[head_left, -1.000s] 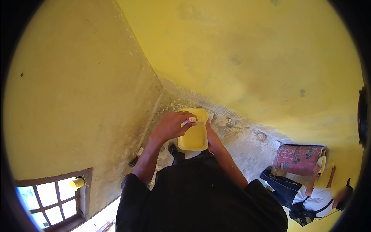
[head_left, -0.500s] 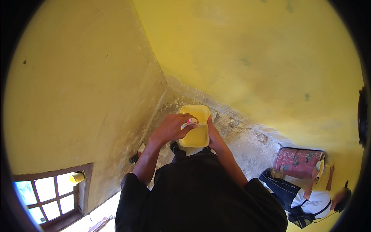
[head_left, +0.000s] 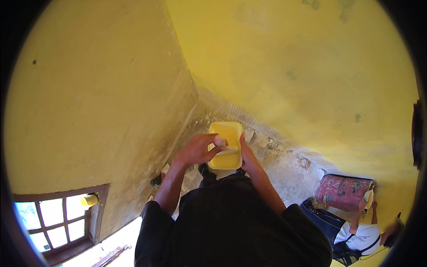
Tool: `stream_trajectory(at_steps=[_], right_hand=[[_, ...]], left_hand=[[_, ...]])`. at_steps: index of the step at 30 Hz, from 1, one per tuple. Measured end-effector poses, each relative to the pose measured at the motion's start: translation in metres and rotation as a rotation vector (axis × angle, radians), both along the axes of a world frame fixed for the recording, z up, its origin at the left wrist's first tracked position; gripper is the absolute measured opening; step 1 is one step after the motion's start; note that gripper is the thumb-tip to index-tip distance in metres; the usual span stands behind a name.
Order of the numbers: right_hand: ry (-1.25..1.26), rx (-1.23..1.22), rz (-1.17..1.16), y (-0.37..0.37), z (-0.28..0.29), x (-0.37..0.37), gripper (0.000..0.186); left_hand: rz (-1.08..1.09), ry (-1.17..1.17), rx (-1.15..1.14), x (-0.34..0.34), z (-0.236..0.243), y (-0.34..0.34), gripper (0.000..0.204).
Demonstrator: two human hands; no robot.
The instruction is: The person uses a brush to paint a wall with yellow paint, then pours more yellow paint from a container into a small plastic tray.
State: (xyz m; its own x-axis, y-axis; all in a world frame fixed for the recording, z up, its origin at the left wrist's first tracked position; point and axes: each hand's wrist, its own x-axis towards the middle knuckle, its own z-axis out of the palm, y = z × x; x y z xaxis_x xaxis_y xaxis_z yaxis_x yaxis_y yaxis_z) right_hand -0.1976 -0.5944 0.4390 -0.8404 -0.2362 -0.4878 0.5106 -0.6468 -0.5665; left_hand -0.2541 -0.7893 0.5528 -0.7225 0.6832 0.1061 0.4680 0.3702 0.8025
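A yellow rectangular open container (head_left: 227, 163), wet yellow inside, is in front of my body. My right hand (head_left: 247, 153) grips its right side, with the thumb along the rim. Over the container's middle, the fingers of my left hand (head_left: 198, 149) are pinched around a small pale thing with a pinkish-white end (head_left: 219, 141). A whitish strip (head_left: 228, 150) shows beside these fingertips, across the container. Its kind and the part inside my grasp cannot be made out.
Yellow walls (head_left: 284, 89) meet in a corner ahead, above a dusty, debris-strewn floor (head_left: 284, 173). At right stands a worn red drum (head_left: 344, 192); a person (head_left: 362, 233) by it holds a pale container. A yellow cup-like container (head_left: 89, 200) is at the window (head_left: 58, 222) on the left.
My left hand's pinch has turned slightly, so more of the pale strip shows over the container. My view has shifted a little. The other person's hand has moved down toward their container.
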Motion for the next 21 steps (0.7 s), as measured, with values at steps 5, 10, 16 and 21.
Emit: stream_trajectory(at_steps=[5,10,16,21], right_hand=[[-0.006,-0.021,0.019,-0.003,-0.002,0.001,0.068],[-0.02,-0.023,0.022,-0.007,0.006,0.001,0.067],[-0.046,-0.042,0.015,-0.009,0.0,0.001,0.063],[-0.019,-0.065,0.018,-0.013,-0.004,0.001,0.062]], left_hand=[[-0.005,-0.046,0.009,0.0,-0.005,-0.005,0.021],[0.003,-0.112,-0.032,-0.001,-0.006,-0.009,0.024],[0.003,-0.153,-0.004,-0.004,-0.012,-0.013,0.026],[-0.021,-0.232,0.017,-0.008,-0.01,-0.015,0.027]])
